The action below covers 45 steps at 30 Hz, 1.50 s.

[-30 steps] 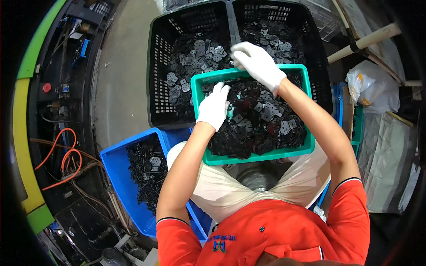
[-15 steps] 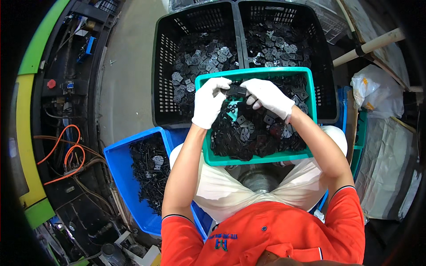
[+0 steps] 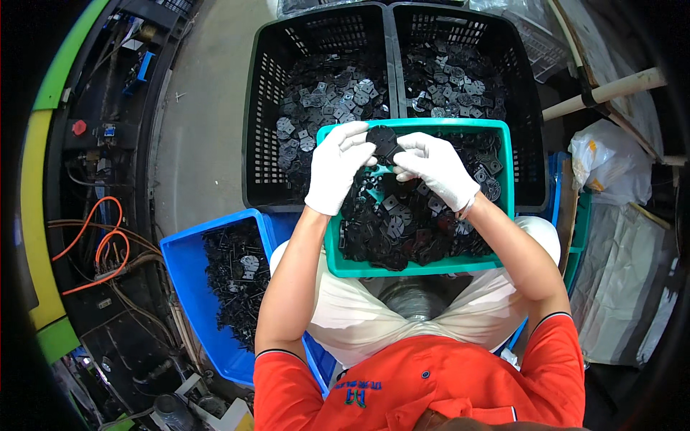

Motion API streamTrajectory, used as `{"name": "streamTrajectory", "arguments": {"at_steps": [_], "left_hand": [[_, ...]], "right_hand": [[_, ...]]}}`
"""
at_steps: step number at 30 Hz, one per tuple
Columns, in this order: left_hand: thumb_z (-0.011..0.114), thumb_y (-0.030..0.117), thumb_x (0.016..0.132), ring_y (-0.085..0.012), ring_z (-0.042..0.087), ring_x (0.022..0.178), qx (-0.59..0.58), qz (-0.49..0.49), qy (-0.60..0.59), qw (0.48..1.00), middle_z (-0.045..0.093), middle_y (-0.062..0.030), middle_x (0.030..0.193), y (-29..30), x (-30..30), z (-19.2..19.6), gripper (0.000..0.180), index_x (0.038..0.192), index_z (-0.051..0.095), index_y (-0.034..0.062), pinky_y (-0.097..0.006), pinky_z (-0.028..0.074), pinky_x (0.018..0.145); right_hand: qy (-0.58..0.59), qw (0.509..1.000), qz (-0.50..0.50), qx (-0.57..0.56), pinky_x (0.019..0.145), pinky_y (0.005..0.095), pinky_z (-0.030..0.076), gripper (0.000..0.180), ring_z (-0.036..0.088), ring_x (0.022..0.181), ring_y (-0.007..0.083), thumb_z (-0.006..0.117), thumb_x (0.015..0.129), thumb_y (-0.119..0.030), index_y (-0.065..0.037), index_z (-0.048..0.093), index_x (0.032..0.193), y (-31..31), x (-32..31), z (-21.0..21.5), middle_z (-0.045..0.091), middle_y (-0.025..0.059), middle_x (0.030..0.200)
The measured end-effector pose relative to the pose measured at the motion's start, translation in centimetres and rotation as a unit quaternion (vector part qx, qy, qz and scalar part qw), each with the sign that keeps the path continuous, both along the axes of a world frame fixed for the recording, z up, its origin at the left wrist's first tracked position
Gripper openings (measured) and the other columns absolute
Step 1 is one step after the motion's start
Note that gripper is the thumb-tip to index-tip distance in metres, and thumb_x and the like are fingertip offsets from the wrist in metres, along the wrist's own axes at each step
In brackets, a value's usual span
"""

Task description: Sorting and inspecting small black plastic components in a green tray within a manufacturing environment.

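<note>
Two gloved hands are joined over the teal tray [image 3: 420,267]; a small dark flat part [image 3: 383,138] is pinched between the left hand [image 3: 338,167] and the right hand [image 3: 433,167], each grip closed on its edge, above the tray's far rim; the tray is rested on the lap, heaped with like parts; two black crates [image 3: 392,43] are set beyond, a blue bin [image 3: 188,287] at the left; the part is best held by its edges and turned slowly, so both faces can be checked.

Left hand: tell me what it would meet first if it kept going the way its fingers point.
The left hand points toward the right hand; first comes the black part pinched between them, then probably the right hand's fingertips.
</note>
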<state>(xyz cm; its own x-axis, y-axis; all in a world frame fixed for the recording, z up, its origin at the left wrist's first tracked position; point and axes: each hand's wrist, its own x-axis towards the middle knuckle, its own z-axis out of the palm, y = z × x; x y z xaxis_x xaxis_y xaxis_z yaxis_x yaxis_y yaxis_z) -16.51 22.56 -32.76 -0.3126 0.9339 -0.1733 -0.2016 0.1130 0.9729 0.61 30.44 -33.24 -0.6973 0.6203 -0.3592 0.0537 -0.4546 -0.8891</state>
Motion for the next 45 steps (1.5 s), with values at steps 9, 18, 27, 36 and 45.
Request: {"name": "streamTrajectory", "arguments": {"at_steps": [9, 18, 27, 36, 45], "left_hand": [[0.056, 0.007, 0.085, -0.0135, 0.061, 0.081, 0.015, 0.044, -0.008, 0.999, 0.062, -0.0106, 0.097, 0.2, 0.0, -0.6, 0.026, 0.11, 0.054, -0.0029, -0.026, 0.051, 0.072], [0.062, 0.01, 0.076, -0.0307, 0.051, 0.105, 0.048, -0.074, 0.566, 0.82, 0.056, -0.0127, 0.113, -0.3, 1.8, -4.8, 0.045, 0.12, 0.052, 0.0095, -0.039, 0.042, 0.09], [0.069, 0.015, 0.07, -0.0299, 0.053, 0.085, -0.017, -0.078, 0.645, 0.76, 0.059, -0.0074, 0.092, -0.5, 2.0, -5.6, 0.029, 0.098, 0.062, 0.0104, -0.039, 0.046, 0.075], [0.067, 0.014, 0.071, -0.0301, 0.056, 0.082, -0.003, -0.069, 0.633, 0.771, 0.063, -0.0079, 0.087, -0.4, 1.8, -5.9, 0.018, 0.088, 0.063, 0.0094, -0.04, 0.046, 0.072], [0.058, -0.002, 0.077, -0.0227, 0.062, 0.084, 0.129, 0.012, 0.423, 0.897, 0.063, -0.0095, 0.093, 0.4, 0.9, -4.8, 0.016, 0.093, 0.061, 0.0023, -0.029, 0.049, 0.077]], "right_hand": [[0.012, 0.998, -0.064, -0.011, 0.066, 0.0265, 0.052, 0.024, 0.061, 0.072, 0.0146, 0.059, 0.086, -0.017, 0.004, 0.057, 0.097, 0.6, 0.0, 0.5, 0.063, 0.0113, 0.085], [-0.036, 0.981, -0.082, 0.173, 0.065, 0.0235, 0.05, 0.021, 0.059, 0.072, 0.0119, 0.049, 0.09, -0.015, 0.002, 0.055, 0.102, 3.8, 0.8, -0.7, 0.062, 0.0111, 0.089], [-0.158, 0.925, 0.049, 0.341, 0.077, 0.0371, 0.049, 0.023, 0.061, 0.084, 0.0314, 0.048, 0.085, -0.012, -0.002, 0.057, 0.104, 1.8, -0.1, -3.9, 0.061, 0.0166, 0.093], [-0.256, 0.73, 0.074, 0.629, 0.07, 0.0411, 0.047, 0.018, 0.056, 0.083, 0.0316, 0.046, 0.084, -0.012, -0.005, 0.054, 0.099, 0.2, -1.4, -5.8, 0.05, 0.0165, 0.093], [-0.161, 0.881, 0.059, 0.441, 0.066, 0.0349, 0.048, 0.02, 0.06, 0.075, 0.0261, 0.049, 0.088, -0.019, -0.005, 0.056, 0.1, 1.3, -1.1, -4.3, 0.058, 0.014, 0.085]]}}
